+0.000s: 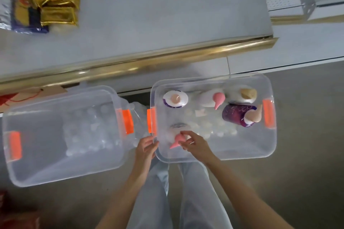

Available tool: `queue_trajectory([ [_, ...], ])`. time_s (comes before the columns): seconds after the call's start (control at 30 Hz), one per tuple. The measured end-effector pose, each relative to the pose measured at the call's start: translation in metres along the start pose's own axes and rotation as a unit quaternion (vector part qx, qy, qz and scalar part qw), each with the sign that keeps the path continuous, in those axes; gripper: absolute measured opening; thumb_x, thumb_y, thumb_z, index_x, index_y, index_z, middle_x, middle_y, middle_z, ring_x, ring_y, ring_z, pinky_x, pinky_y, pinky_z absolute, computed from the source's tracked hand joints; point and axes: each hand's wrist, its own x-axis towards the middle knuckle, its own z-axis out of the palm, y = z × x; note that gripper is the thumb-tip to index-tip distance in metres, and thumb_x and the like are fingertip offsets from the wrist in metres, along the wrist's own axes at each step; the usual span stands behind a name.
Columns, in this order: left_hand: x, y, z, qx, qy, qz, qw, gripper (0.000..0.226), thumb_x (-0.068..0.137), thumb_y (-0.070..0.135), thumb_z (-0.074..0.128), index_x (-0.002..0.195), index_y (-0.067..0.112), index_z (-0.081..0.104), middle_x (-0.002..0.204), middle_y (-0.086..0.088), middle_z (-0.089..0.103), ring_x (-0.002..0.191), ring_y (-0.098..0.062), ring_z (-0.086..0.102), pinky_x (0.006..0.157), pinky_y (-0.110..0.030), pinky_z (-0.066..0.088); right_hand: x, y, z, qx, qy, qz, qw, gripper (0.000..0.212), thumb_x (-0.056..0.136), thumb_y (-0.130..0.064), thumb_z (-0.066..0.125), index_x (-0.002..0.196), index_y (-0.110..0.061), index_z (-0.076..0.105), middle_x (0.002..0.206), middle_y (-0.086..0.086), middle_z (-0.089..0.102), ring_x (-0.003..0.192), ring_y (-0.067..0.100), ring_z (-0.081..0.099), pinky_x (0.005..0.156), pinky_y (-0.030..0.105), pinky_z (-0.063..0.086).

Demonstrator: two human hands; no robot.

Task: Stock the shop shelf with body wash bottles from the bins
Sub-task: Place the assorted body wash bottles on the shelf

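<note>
The pink pump of a white bottle (176,141) is being pinched by the right hand (195,145), at the near left corner inside the right bin (272,136). The left rim of this bin is being gripped by the left hand (146,147). Four other bottles, one a purple bottle (234,115), are being kept along its far side. The left bin (55,176) is being left untouched just beside it, before the shelf (149,24), where gold packets (54,7) are being displayed.

1. Left bin (37,163), right bin (242,151): clear plastic, smooth, glossy; orange latches (127,121) opaque.
2. Body wash bottle (176,142), right bin's 7 o'clock: smooth pink plastic pump.
3. Shelf edge strip (149,59): brassy, polished metal.
4. Packets (55,5), 11 o'clock: crinkled gold foil.
</note>
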Motion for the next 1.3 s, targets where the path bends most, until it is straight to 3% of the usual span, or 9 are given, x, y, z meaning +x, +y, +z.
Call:
queue_trajectory([
  [0.17, -0.002, -0.005, 0.000, -0.029, 0.004, 0.009, 1.000, 0.027, 0.078, 0.017, 0.072, 0.101, 0.013, 0.059, 0.110, -0.009, 0.064, 0.111, -0.032, 0.060, 0.101, -0.051, 0.044, 0.004, -0.007, -0.001, -0.025, -0.078, -0.001, 0.997, 0.033, 0.092, -0.027, 0.061, 0.124, -0.028, 0.055, 0.096, -0.003, 0.065, 0.072, 0.009, 0.066, 0.078, 0.026, 0.053],
  [0.4, -0.005, -0.015, 0.005, -0.064, 0.038, 0.029, 0.997, 0.014, 0.089, 0.002, 0.056, 0.102, 0.006, 0.061, 0.103, -0.005, 0.066, 0.104, -0.028, 0.062, 0.103, -0.050, 0.043, 0.014, -0.023, -0.010, -0.002, -0.195, 0.038, 0.980, 0.030, 0.097, -0.026, 0.054, 0.126, -0.019, 0.048, 0.108, 0.007, 0.069, 0.080, 0.019, 0.063, 0.072, 0.021, 0.053],
  [0.53, -0.010, -0.023, 0.006, -0.079, 0.052, 0.043, 0.995, 0.024, 0.091, 0.003, 0.053, 0.112, -0.007, 0.058, 0.115, -0.017, 0.063, 0.111, -0.034, 0.059, 0.103, -0.050, 0.043, 0.017, -0.024, -0.010, -0.005, -0.177, 0.040, 0.983, 0.024, 0.092, -0.025, 0.061, 0.115, -0.019, 0.056, 0.100, 0.010, 0.069, 0.075, 0.014, 0.067, 0.071, 0.021, 0.056],
  [0.7, -0.012, -0.030, 0.009, -0.062, 0.058, 0.051, 0.995, 0.027, 0.082, 0.014, 0.068, 0.104, 0.000, 0.063, 0.106, -0.014, 0.067, 0.105, -0.034, 0.062, 0.094, -0.046, 0.047, 0.010, -0.020, -0.010, 0.075, -0.127, 0.031, 0.989, 0.021, 0.086, -0.020, 0.068, 0.107, -0.018, 0.067, 0.094, 0.012, 0.072, 0.070, 0.015, 0.068, 0.064, 0.018, 0.052],
  [0.83, -0.014, -0.038, 0.015, 0.027, 0.109, 0.111, 0.987, 0.011, 0.091, 0.014, 0.061, 0.101, 0.017, 0.064, 0.104, -0.002, 0.065, 0.101, -0.023, 0.063, 0.085, -0.030, 0.047, 0.007, -0.022, -0.013, 0.080, -0.111, 0.014, 0.990, 0.018, 0.085, -0.018, 0.070, 0.102, -0.018, 0.069, 0.090, 0.012, 0.073, 0.068, 0.016, 0.067, 0.062, 0.019, 0.051],
  [0.97, -0.023, -0.035, 0.022, 0.086, 0.052, 0.124, 0.987, 0.015, 0.097, 0.019, 0.051, 0.105, 0.025, 0.062, 0.113, 0.001, 0.066, 0.103, -0.017, 0.062, 0.094, -0.033, 0.048, 0.000, -0.023, -0.017, 0.118, -0.098, 0.000, 0.988, 0.019, 0.082, -0.016, 0.074, 0.101, -0.016, 0.071, 0.086, 0.007, 0.074, 0.072, 0.023, 0.070, 0.064, 0.020, 0.052],
  [1.1, -0.028, -0.027, 0.031, 0.122, -0.026, 0.072, 0.990, 0.026, 0.099, 0.035, 0.046, 0.115, 0.022, 0.061, 0.120, 0.000, 0.062, 0.112, -0.018, 0.057, 0.103, -0.036, 0.042, -0.015, -0.037, -0.026, 0.132, -0.081, -0.022, 0.988, 0.021, 0.081, -0.010, 0.074, 0.101, -0.018, 0.071, 0.084, 0.004, 0.074, 0.073, 0.025, 0.071, 0.068, 0.026, 0.056],
  [1.17, -0.035, -0.014, 0.037, 0.066, -0.053, 0.031, 0.996, 0.028, 0.095, 0.047, 0.047, 0.102, 0.024, 0.063, 0.115, -0.002, 0.065, 0.110, -0.019, 0.059, 0.101, -0.037, 0.044, -0.029, -0.046, -0.034, 0.131, -0.079, -0.039, 0.988, 0.021, 0.081, -0.011, 0.073, 0.101, -0.019, 0.072, 0.084, 0.007, 0.074, 0.074, 0.026, 0.072, 0.071, 0.029, 0.056],
  [1.3, -0.068, 0.024, 0.050, 0.024, -0.095, 0.044, 0.994, 0.027, 0.100, 0.034, 0.041, 0.103, 0.016, 0.061, 0.110, -0.007, 0.067, 0.107, -0.019, 0.061, 0.087, -0.022, 0.047, -0.070, -0.068, -0.056, 0.136, -0.068, -0.061, 0.986, 0.024, 0.080, -0.015, 0.074, 0.104, -0.016, 0.071, 0.090, 0.013, 0.073, 0.074, 0.027, 0.071, 0.064, 0.021, 0.051],
])
